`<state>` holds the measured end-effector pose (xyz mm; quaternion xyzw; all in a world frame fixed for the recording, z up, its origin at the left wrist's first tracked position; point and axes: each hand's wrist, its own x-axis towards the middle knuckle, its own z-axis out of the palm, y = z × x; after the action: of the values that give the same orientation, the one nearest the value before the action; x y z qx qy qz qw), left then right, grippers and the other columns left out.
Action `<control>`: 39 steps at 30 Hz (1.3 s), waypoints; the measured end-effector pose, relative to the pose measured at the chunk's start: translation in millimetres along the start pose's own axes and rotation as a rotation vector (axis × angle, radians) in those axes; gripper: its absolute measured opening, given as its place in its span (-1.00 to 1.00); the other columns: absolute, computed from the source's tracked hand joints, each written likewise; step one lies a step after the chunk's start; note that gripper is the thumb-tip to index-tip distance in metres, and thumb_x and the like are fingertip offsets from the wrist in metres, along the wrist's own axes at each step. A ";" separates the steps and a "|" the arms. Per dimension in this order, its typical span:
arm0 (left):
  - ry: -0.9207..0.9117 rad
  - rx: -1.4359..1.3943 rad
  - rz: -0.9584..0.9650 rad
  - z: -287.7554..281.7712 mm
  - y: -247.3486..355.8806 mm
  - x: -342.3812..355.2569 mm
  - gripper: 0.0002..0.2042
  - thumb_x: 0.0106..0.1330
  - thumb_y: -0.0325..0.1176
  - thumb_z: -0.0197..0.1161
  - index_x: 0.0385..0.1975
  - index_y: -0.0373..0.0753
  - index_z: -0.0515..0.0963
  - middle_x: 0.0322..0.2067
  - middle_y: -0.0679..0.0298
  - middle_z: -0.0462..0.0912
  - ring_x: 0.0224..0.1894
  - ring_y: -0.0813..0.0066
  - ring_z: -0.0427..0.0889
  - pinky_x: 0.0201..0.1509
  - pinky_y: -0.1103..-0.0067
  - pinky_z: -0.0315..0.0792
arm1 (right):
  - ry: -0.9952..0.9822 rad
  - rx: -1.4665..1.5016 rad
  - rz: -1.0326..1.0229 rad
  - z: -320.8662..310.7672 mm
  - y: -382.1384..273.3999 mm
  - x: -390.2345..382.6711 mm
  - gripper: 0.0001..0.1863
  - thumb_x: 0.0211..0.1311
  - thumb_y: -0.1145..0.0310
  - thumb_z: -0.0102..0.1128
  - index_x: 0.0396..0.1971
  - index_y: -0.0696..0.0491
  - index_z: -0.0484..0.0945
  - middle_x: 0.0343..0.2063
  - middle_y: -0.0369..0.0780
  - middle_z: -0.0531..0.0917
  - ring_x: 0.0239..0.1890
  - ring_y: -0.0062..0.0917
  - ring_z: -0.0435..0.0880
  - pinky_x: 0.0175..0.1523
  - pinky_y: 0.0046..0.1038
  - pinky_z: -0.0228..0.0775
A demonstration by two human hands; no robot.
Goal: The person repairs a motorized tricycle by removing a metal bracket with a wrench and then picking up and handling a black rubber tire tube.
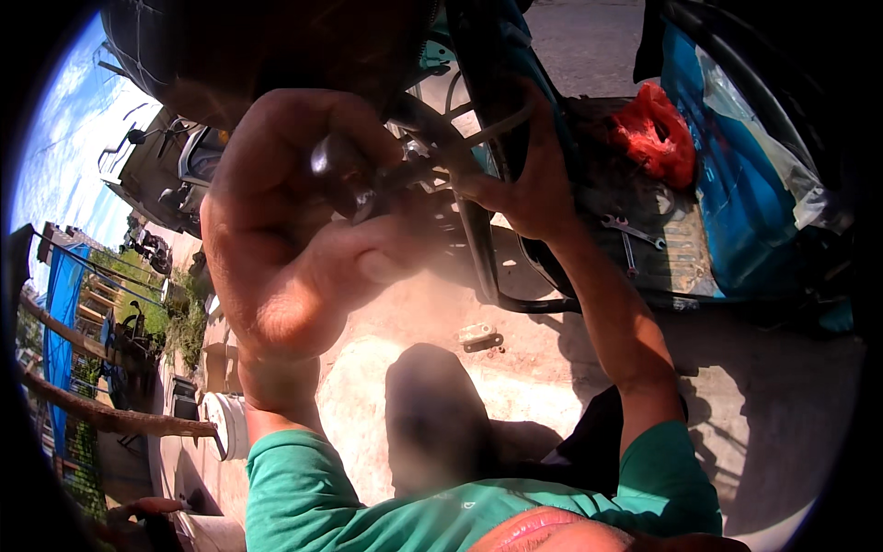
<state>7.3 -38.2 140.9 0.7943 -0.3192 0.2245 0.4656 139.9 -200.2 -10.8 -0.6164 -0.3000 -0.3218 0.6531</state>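
My left hand [285, 221] is large and close in the view, its fingers curled around a dark tool with a shiny rounded metal end [338, 170]. The tool's kind is hard to make out. From it a thinner part runs right to a small metal fitting [428, 170] beside a black tube of the vehicle. My right hand [529, 193] is at that tube, its thumb reaching toward the fitting and its fingers bent upward, partly in shadow. A thin grey hose [501, 127] crosses near those fingers. What the right hand grips is hidden.
On the vehicle's footboard lie wrenches [635, 241] and a red plastic bag [653, 133], beside a blue panel [736, 175]. A small pale part [476, 335] is on the concrete below. White buckets [225, 425] and a wooden pole [120, 414] stand at left. A dark seat [267, 46] overhangs above.
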 end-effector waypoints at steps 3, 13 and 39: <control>-0.046 -0.369 0.076 -24.0 -29.4 21.2 -0.47 0.47 0.06 0.13 0.02 -0.41 0.45 -0.50 0.28 0.55 -0.38 0.34 0.66 -0.30 0.51 0.57 | 0.018 0.017 0.009 -2.6 1.7 1.0 0.19 -0.27 0.22 0.57 0.42 0.16 0.04 0.16 -0.04 0.41 0.21 -0.27 0.44 0.33 -0.27 0.27; 0.100 -1.169 -0.030 -42.5 -98.6 12.8 -0.48 0.60 0.08 -0.19 0.05 -0.28 0.49 -0.59 0.40 0.34 -0.42 0.43 0.47 -0.25 0.43 0.41 | 0.013 -0.062 -0.005 -0.8 6.9 -1.1 0.20 -0.26 0.22 0.55 0.43 0.16 0.02 0.17 -0.04 0.39 0.23 -0.26 0.43 0.33 -0.26 0.27; -0.236 -0.057 0.057 64.7 -28.2 -86.5 -0.45 -0.01 -0.66 0.43 0.07 -0.35 0.51 -0.25 0.12 0.67 -0.27 0.37 0.68 -0.22 0.56 0.57 | 0.018 0.003 0.017 5.6 -0.5 0.3 0.21 -0.27 0.23 0.56 0.44 0.14 0.02 0.21 -0.03 0.39 0.26 -0.26 0.42 0.37 -0.26 0.25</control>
<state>-28.9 -59.4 37.4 0.7922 -0.4007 0.1334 0.4406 139.7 -194.6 -9.9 -0.6151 -0.2892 -0.3213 0.6594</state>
